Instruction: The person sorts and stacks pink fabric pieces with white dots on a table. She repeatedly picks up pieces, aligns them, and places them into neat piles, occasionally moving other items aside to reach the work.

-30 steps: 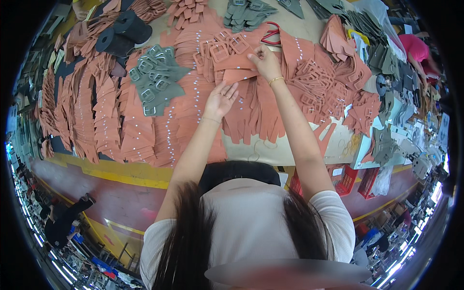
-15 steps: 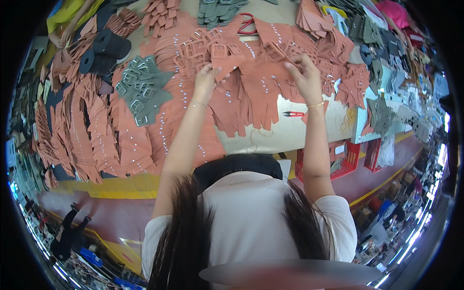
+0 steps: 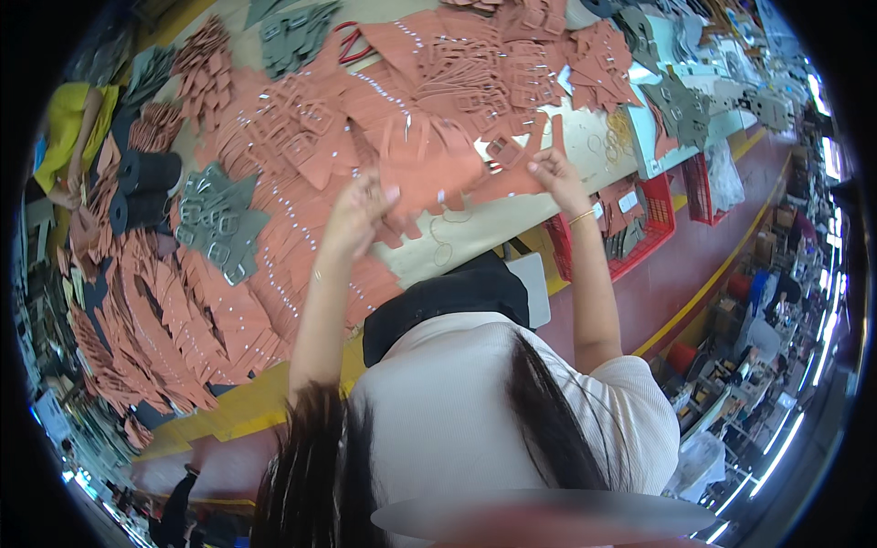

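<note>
My left hand has its fingers closed on the edge of a flat coral leather-like piece, which is blurred by motion and spreads out over the table in front of me. My right hand pinches a coral strap piece off to the right; a covered buckle shows beside it, partly over a small red-handled tool. Beyond both hands lie overlapping coral straps with buckles and stacked coral straps, some with rows of small white marks.
Grey-green buckle straps and two dark thread cones lie to the left. Red-handled scissors rest at the back. A red crate stands at the right below the table edge. Another person in yellow works at the far left.
The view has turned, so the table appears slanted. Both hands have come nearer the table's front edge, and the left now has a broad coral piece spread before it.
</note>
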`<state>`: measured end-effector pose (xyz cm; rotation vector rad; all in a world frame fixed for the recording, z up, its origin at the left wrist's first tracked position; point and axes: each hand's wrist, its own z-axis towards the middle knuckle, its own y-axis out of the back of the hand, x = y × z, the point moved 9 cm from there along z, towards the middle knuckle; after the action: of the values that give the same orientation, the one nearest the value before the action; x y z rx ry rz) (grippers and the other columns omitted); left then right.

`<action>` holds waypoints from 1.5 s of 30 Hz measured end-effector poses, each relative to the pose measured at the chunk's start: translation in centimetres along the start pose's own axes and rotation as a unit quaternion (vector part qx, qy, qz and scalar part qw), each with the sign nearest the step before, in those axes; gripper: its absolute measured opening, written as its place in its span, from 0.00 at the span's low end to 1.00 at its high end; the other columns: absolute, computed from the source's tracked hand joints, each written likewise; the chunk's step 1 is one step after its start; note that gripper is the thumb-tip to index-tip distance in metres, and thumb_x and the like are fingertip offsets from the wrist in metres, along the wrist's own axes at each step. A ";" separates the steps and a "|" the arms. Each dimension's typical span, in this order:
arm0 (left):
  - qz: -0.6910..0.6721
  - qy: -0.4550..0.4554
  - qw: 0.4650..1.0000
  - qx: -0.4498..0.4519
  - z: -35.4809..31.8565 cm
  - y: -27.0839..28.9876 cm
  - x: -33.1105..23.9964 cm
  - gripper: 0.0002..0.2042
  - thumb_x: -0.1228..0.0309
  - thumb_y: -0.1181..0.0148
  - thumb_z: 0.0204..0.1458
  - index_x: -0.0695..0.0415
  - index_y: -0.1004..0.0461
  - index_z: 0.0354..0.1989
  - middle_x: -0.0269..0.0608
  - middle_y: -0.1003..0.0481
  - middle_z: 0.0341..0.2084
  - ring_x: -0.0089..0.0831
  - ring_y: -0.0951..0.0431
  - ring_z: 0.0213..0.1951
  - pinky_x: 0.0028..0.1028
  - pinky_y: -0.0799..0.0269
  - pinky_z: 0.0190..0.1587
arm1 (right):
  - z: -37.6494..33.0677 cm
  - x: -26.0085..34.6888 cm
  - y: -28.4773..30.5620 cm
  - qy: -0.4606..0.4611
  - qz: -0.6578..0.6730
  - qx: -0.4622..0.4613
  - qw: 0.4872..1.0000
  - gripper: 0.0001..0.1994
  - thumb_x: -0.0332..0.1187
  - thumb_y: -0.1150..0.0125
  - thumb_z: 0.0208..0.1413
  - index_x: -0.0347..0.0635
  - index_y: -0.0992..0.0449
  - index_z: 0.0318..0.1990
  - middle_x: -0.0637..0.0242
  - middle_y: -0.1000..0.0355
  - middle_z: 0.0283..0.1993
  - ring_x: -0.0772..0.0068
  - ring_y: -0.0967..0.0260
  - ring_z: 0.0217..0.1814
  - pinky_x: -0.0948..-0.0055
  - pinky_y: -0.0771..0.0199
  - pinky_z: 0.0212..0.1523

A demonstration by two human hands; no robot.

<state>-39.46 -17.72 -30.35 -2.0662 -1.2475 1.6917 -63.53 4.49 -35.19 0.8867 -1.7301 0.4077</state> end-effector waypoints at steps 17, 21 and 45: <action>0.186 0.258 0.898 -0.303 -6.1 11.8 26.0 0.10 0.76 0.50 0.55 0.60 0.32 0.46 0.41 0.24 0.34 0.28 0.21 0.27 0.23 0.27 0.23 | 3.7 -13.4 14.6 -0.125 -0.417 -0.181 0.882 0.19 0.38 0.32 0.43 0.42 0.29 0.42 0.56 0.30 0.40 0.55 0.31 0.44 0.55 0.32 0.48; 0.246 0.249 0.870 -0.347 -6.1 11.2 25.2 0.09 0.76 0.49 0.54 0.60 0.32 0.44 0.41 0.24 0.34 0.28 0.22 0.26 0.22 0.27 0.23 | 5.4 -11.7 14.9 -0.038 -0.382 -0.116 0.916 0.13 0.34 0.36 0.47 0.42 0.28 0.39 0.57 0.27 0.33 0.55 0.28 0.36 0.60 0.30 0.38; 0.278 0.217 0.856 -0.379 -6.5 11.2 25.4 0.09 0.74 0.48 0.52 0.59 0.33 0.41 0.40 0.27 0.28 0.25 0.26 0.26 0.26 0.30 0.23 | 21.8 -6.6 38.0 -0.028 -0.136 -0.368 0.919 0.25 0.37 0.38 0.47 0.37 0.32 0.53 0.52 0.26 0.45 0.58 0.27 0.45 0.64 0.31 0.50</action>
<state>-28.55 -4.75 -53.32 -3.2908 -1.3633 0.7702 -105.19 17.64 -42.79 0.5625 -1.5926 -0.4443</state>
